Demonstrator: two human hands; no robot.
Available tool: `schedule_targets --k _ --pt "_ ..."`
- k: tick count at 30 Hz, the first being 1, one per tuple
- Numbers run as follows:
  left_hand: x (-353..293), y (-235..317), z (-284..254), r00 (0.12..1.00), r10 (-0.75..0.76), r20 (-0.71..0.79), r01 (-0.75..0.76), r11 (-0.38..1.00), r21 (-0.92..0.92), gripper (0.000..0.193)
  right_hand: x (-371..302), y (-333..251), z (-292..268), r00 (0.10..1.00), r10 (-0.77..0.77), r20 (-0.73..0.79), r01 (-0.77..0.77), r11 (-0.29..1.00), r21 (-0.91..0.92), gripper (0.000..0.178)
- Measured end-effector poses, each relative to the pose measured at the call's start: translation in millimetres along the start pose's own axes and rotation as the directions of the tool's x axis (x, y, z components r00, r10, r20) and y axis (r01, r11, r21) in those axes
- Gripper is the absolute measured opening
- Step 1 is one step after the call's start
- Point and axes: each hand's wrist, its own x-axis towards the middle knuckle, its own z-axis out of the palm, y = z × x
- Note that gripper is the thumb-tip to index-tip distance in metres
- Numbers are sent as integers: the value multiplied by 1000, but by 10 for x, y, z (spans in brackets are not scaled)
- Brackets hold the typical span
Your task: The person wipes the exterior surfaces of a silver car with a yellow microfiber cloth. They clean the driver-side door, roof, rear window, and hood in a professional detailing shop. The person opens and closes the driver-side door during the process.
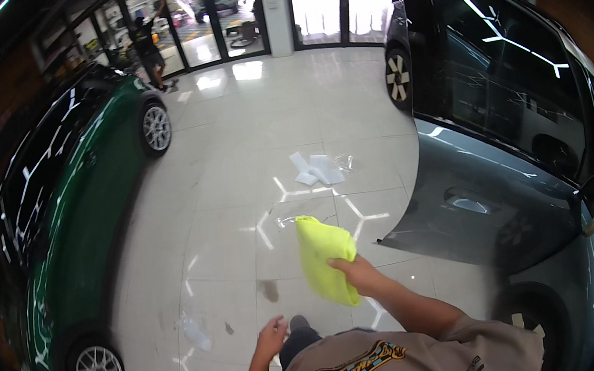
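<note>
Hands apart. The right hand (pixel 353 272) grips a folded yellow-green cloth (pixel 320 257) by its right edge, presumably to keep its folds together; the left hand (pixel 274 334), to its left, curls loosely, apparently empty. A grey car door (pixel 477 200) stands right of both.

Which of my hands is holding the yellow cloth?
Your right hand: it grips the yellow cloth, while your left hand, lower and further left, shows nothing in it.
</note>
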Motion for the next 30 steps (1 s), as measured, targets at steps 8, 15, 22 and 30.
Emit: schedule_targets --k 8,15,22,30 --pt "2247 2372 -608 767 118 631 460 585 -668 58 1601 -983 -71 685 -488 541 718 321 -618 48" --pt "4308 3104 -228 842 375 388 253 359 -898 55 3042 -1640 -567 818 -59 572 572 -11 -820 65" --pt "5312 4808 -7 820 479 314 127 381 -916 55 4015 -2889 -1948 921 -389 -2 316 751 -580 59" --pt "6607 6202 1820 5 619 786 -995 -75 66 58 4626 -3265 -3524 908 -163 -386 413 498 762 66"
